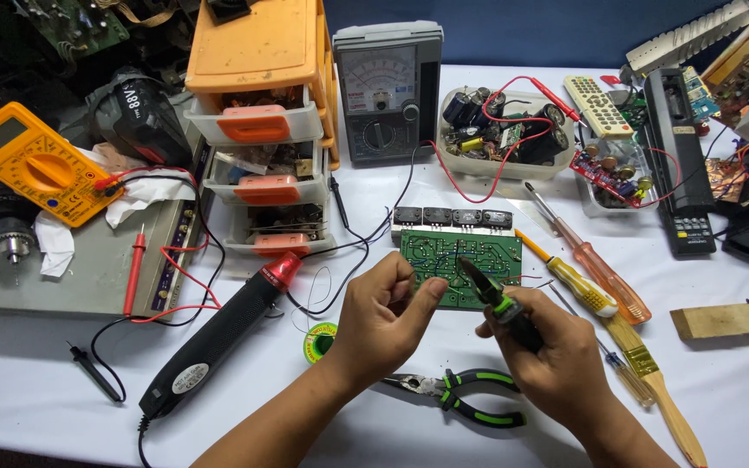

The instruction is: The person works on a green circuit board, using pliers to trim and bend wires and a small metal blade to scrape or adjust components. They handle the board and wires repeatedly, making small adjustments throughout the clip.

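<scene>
**Bench notes: two hands over a green circuit board**

Nearest the camera: green-handled pliers point(457, 392) lying flat on the white table point(28, 381), jaws pointing left, just below both wrists and touched by neither.

Right hand point(548, 351): closed around a black-and-green handled tool point(491, 299), held like a pen, tip angled up-left onto the green circuit board point(461, 260). Exact kind of tool hard to tell; the tip is small.

Left hand point(383, 316): fingers curled in, thumb and forefinger pinched together at the board's lower left edge. Whether they pinch anything I cannot tell.

The board lies flat mid-table, copper side up, a row of black components along its far edge.

Around it:
- Black hot-air tool with red nozzle point(218, 338), diagonal, left of the left forearm.
- Small solder reel point(320, 341) just beside the left wrist.
- Screwdrivers: yellow-handled point(578, 286) and orange-handled point(604, 282), right of the board; a paintbrush point(656, 390) below them.
- Orange drawer cabinet point(262, 121) and analog meter point(387, 91) at the back.
- Yellow multimeter point(32, 160) far left, red leads trailing.
- Clear tub of capacitors point(500, 130) behind the board.
</scene>
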